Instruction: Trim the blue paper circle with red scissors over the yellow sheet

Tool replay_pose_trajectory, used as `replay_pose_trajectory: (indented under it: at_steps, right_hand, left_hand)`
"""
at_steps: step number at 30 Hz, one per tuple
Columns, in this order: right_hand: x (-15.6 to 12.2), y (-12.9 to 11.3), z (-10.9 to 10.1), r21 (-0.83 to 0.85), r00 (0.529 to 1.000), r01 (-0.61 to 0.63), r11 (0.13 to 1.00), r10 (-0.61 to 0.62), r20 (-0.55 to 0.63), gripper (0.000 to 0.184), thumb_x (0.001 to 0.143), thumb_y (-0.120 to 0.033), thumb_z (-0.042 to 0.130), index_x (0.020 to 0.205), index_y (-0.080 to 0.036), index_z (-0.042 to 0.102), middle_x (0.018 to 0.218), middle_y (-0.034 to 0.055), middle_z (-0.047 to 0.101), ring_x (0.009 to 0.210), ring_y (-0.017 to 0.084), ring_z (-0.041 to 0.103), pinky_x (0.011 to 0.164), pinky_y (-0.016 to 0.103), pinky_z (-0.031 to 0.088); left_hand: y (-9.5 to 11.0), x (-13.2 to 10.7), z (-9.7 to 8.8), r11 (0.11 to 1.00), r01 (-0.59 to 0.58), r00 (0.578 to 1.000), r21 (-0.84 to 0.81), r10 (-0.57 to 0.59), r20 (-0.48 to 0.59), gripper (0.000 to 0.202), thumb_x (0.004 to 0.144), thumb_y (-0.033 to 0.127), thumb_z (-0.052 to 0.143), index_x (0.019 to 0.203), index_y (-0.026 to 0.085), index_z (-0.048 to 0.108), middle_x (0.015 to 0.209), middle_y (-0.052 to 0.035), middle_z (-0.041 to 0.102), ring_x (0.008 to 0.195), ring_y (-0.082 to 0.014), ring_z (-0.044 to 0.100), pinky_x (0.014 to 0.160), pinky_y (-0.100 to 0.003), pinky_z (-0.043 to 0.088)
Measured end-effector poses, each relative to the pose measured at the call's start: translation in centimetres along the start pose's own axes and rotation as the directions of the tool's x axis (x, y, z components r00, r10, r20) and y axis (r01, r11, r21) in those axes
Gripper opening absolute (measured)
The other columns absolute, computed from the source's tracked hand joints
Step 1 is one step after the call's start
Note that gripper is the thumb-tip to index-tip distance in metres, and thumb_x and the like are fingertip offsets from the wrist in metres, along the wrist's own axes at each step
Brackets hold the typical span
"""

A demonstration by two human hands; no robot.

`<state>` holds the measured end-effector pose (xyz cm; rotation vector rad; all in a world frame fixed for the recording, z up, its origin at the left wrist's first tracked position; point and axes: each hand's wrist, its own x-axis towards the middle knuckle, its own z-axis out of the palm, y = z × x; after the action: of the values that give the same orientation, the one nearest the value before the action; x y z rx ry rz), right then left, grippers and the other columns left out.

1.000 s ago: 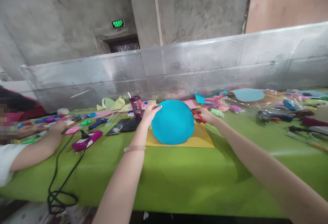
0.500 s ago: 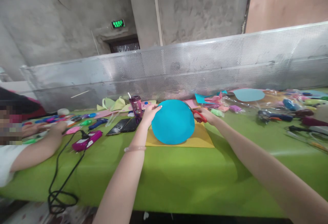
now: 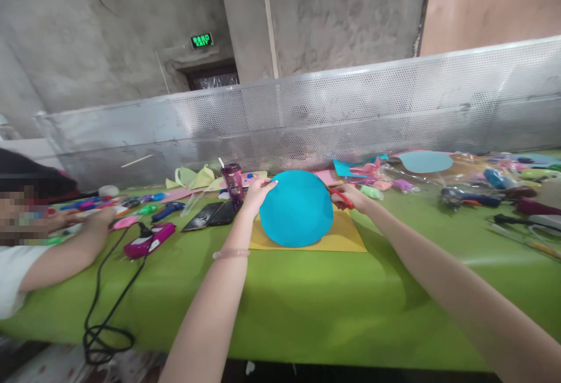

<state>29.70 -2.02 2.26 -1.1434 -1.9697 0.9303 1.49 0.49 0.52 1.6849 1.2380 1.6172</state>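
Left hand (image 3: 258,191) pinches the upper-left rim of the blue disc (image 3: 295,210): thumb in front, fingers curled behind, closed on the paper. The disc is held nearly upright, its lower edge over the yellow sheet (image 3: 348,238) on the green table (image 3: 307,313). Right hand (image 3: 354,198) is wrapped around the red scissors (image 3: 340,197) at the disc's upper-right rim. The grip is closed on the handles; I can't tell how far the blades are open, they're too small and partly hidden by the disc. Risks as I read them: the disc is only held at one edge, so thin paper could flop or twist at the blades, giving a ragged or off-line edge. The left fingertips sit on the same rim the blades work along, so there's a nick hazard if the two get close. The cup (image 3: 232,182) stands just beside the left hand, and an elbow or wrist swing could tip it onto the phones (image 3: 214,214). A co-worker's hand (image 3: 100,217) and a glue gun (image 3: 146,241) with its cable (image 3: 103,313) are well apart, to the left.
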Motion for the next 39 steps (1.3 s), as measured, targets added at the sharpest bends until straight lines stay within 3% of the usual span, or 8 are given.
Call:
replay_pose_trajectory:
  at_steps: [39]
  right_hand:
    - [1.0,1.4,-0.1,-0.028,0.996,0.093,0.995,-0.093,0.009,0.022,0.064,-0.032,0.055,0.052,-0.017,0.046,0.042,-0.0022,0.047,0.038,0.008,0.043,0.039,0.020,0.033]
  left_hand:
    - [-0.4,0.2,-0.1,1.000,-0.020,1.000,-0.016,0.020,0.010,0.034,0.061,0.044,0.065,0.079,0.015,0.066,0.078,-0.0051,0.065,0.076,-0.0189,0.058,0.073,-0.030,0.041]
